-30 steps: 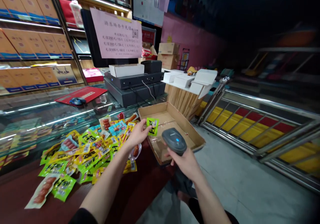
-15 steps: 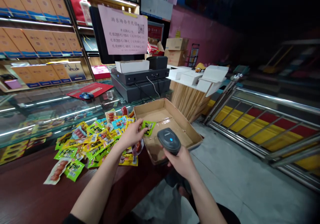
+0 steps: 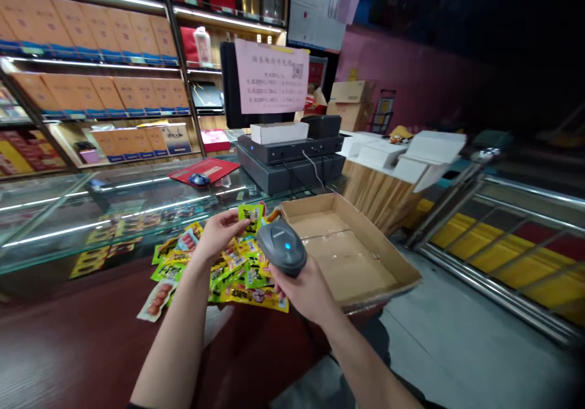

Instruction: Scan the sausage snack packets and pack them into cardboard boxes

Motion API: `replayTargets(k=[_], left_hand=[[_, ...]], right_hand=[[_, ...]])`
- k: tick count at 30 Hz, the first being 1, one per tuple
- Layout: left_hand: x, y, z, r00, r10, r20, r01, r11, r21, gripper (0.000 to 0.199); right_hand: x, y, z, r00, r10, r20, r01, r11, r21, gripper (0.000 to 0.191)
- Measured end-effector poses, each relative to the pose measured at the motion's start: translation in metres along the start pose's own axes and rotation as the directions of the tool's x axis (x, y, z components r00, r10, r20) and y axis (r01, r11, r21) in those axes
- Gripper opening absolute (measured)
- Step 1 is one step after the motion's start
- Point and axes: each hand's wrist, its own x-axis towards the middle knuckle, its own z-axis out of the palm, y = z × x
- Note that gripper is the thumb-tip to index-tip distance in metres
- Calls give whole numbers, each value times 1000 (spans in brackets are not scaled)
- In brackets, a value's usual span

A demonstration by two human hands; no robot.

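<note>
My left hand (image 3: 222,233) pinches a small green snack packet (image 3: 251,215) and holds it up over the pile. In my right hand (image 3: 304,287) is a dark grey handheld scanner (image 3: 282,248) with a lit blue light, its front end close to the packet. Below both hands, a heap of yellow, green and blue snack packets (image 3: 233,263) lies on the dark red counter (image 3: 68,336), partly hidden by my left arm. A clear packet of small sausages (image 3: 156,299) lies at the heap's near left edge. An open cardboard box (image 3: 347,263) stands to the right.
Behind the heap is a glass display counter (image 3: 132,205) with a red mat (image 3: 219,170) and a blue mouse (image 3: 198,179). A monitor with a pink sign (image 3: 272,80) stands above black equipment (image 3: 292,174). Metal railings (image 3: 525,263) are at right.
The green packet has moved left from over the box to above the heap. The scanner has come left too, nearer the packet. The view has turned left.
</note>
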Motion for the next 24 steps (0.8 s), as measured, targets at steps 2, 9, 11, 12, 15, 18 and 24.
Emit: replayTargets(k=[2,9,11,12,15,18,24], left_hand=[[2,-6,-9,998,-19,-59,16,999,-44,47],[12,-20,-26,992,-14,-125,1,995,-103,48],[14,-24,-28,990,-22,-137,5,993,-119,48],[15,-26,-29,989,-30,-141,13,992,-125,48],[18,-33,-30,987,-51,-152,30,990,-138,47],[19,-38,-27,988,-57,-146,36,989,-145,46],[16,-32,-21,991,-82,-103,65,985,-161,51]], right_hand=[[19,4,17,999,-35,-34,34,999,-33,13],[29,27,39,994,-108,-8,107,989,-98,18],[29,31,42,992,-122,-14,120,987,-108,14],[30,33,42,993,-119,-20,116,987,-109,13],[37,34,43,996,-88,-29,85,991,-99,17],[42,36,44,994,-103,-30,100,990,-99,18],[45,43,46,987,-162,-9,161,985,-56,6]])
